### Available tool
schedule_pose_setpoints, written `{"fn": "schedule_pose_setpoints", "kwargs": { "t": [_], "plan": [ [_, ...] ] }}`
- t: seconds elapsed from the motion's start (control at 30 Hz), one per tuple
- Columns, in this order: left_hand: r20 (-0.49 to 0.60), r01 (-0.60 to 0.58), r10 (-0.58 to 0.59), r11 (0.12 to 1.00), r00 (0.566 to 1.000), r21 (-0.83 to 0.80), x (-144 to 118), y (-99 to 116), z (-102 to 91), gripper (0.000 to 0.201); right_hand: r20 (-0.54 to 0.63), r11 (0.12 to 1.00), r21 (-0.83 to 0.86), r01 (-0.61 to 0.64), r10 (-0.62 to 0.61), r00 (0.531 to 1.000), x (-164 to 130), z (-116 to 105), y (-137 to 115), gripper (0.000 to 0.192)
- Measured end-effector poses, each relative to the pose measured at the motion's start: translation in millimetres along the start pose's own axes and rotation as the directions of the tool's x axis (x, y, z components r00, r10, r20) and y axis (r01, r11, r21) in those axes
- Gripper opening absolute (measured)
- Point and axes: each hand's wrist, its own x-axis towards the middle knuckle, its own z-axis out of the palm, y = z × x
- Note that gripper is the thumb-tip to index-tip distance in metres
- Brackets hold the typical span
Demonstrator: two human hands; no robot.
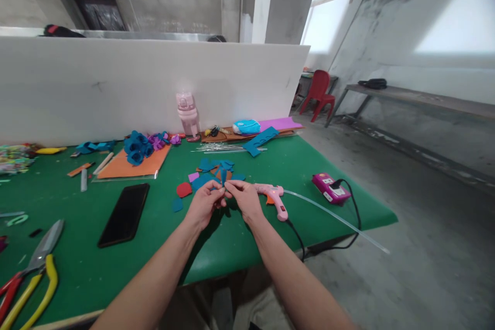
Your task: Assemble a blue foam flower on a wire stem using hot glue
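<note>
Both hands meet over the green tabletop, fingertips close together. Between them rises a small rolled piece of blue felt (223, 175), pinched by my left hand (207, 200) and my right hand (244, 197). Its lower end is hidden by the fingers. Just beyond lie loose blue felt pieces (204, 180), with a red piece (184, 189) and a pink piece (193, 177) to the left. Right of my right hand rests a pink hot glue gun (275, 197), a long clear glue stick (336, 216) sticking out of its back.
A black phone (124, 214) and yellow-handled scissors (42, 263) lie left. Blue felt flowers (137, 147) sit on an orange sheet (149, 167). A pink bottle (188, 116) stands by the white panel (147, 77). A purple power socket (331, 188) with a black cord is near the right edge.
</note>
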Motion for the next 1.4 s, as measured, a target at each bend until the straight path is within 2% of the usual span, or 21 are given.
{"fn": "schedule_pose_setpoints", "kwargs": {
  "t": [0.23, 0.37, 0.43, 0.5, 0.57, 0.63, 0.73, 0.77, 0.83, 0.87, 0.93, 1.0, 1.03, 1.1, 1.17, 1.27, 1.33, 1.4],
  "plan": [
    [-0.122, -0.083, 0.12, 0.96, 0.985, 0.269, 2.3, -3.3, 2.2, 0.02, -0.032, 0.957, -0.252, 0.141, -0.154, 0.988, -1.2, -0.4, 3.5, 0.019],
    [-0.127, -0.169, 0.269, 0.843, 0.955, 0.511, 1.2, -4.3, 1.3, 0.018, -0.046, 0.937, -0.316, 0.15, -0.173, 0.984, -2.9, 1.4, 0.9, 0.019],
    [-0.12, -0.205, 0.33, 0.792, 0.936, 0.575, 0.9, -3.5, 1.5, 0.018, -0.053, 0.942, -0.3, 0.152, -0.176, 0.983, -4.0, 4.8, -1.7, 0.019],
    [-0.141, -0.209, 0.325, 0.827, 0.935, 0.521, 1.3, -1.8, 1.6, 0.018, -0.08, 0.971, -0.203, 0.127, -0.145, 0.986, -6.5, 8.9, -5.8, 0.021],
    [-0.157, -0.208, 0.288, 0.896, 0.945, 0.393, 2.4, 0.5, 1.0, 0.02, -0.111, 0.989, -0.11, 0.102, -0.114, 0.987, -11.6, 9.8, -13.1, 0.024],
    [-0.152, -0.226, 0.276, 0.933, 0.949, 0.282, 3.1, 2.6, -0.4, 0.021, -0.121, 0.983, -0.13, 0.128, -0.144, 0.982, -19.9, 2.1, -25.2, 0.024],
    [-0.14, -0.246, 0.277, 0.948, 0.951, 0.201, 2.3, 4.8, -1.9, 0.022, -0.076, 0.904, -0.358, 0.235, -0.279, 0.957, -36.3, -35.6, -49.0, 0.023],
    [-0.132, -0.242, 0.268, 0.953, 0.954, 0.184, 1.3, 5.1, -1.6, 0.023, -0.059, 0.835, -0.489, 0.252, -0.32, 0.945, -41.9, -55.5, -56.0, 0.022],
    [-0.111, -0.224, 0.246, 0.957, 0.963, 0.183, -1.1, 5.8, 0.7, 0.023, -0.124, 0.661, -0.728, 0.185, -0.392, 0.912, -51.9, -102.6, -64.4, 0.022],
    [-0.103, -0.217, 0.242, 0.954, 0.965, 0.208, -2.3, 6.1, 2.6, 0.022, -0.152, 0.563, -0.818, 0.118, -0.409, 0.9, -55.9, -127.4, -64.9, 0.023],
    [-0.079, -0.215, 0.251, 0.926, 0.965, 0.312, -4.1, 6.6, 7.3, 0.021, -0.112, 0.371, -0.927, 0.058, -0.421, 0.9, -61.3, -172.1, -59.7, 0.028],
    [-0.034, -0.229, 0.274, 0.86, 0.961, 0.455, -4.8, 6.7, 13.3, 0.021, -0.021, 0.242, -0.966, 0.09, -0.421, 0.907, -62.8, -202.4, -50.2, 0.029],
    [-0.007, -0.236, 0.282, 0.818, 0.96, 0.525, -5.0, 6.3, 17.1, 0.022, 0.046, 0.183, -0.974, 0.132, -0.411, 0.91, -62.0, -210.6, -45.7, 0.03],
    [0.059, -0.262, 0.298, 0.71, 0.953, 0.653, -6.2, 4.3, 27.1, 0.023, 0.159, 0.093, -0.975, 0.204, -0.358, 0.92, -57.3, -214.6, -39.0, 0.031],
    [0.165, -0.319, 0.304, 0.573, 0.938, 0.755, -9.2, 0.6, 40.7, 0.021, 0.218, 0.035, -0.971, 0.238, -0.291, 0.932, -49.1, -208.0, -35.5, 0.032],
    [0.382, -0.456, 0.268, 0.324, 0.885, 0.829, -15.2, -7.3, 64.9, 0.021, 0.243, 0.021, -0.967, 0.252, -0.202, 0.949, -34.6, -196.0, -32.7, 0.029],
    [0.488, -0.521, 0.206, 0.165, 0.848, 0.837, -16.4, -13.5, 79.7, 0.035, 0.25, 0.067, -0.962, 0.265, -0.18, 0.951, -26.8, -192.5, -31.2, 0.026],
    [0.551, -0.56, 0.121, 0.056, 0.826, 0.827, -13.5, -19.5, 91.2, 0.042, 0.256, 0.134, -0.95, 0.282, -0.182, 0.949, -22.1, -192.5, -30.2, 0.023]
  ]
}}
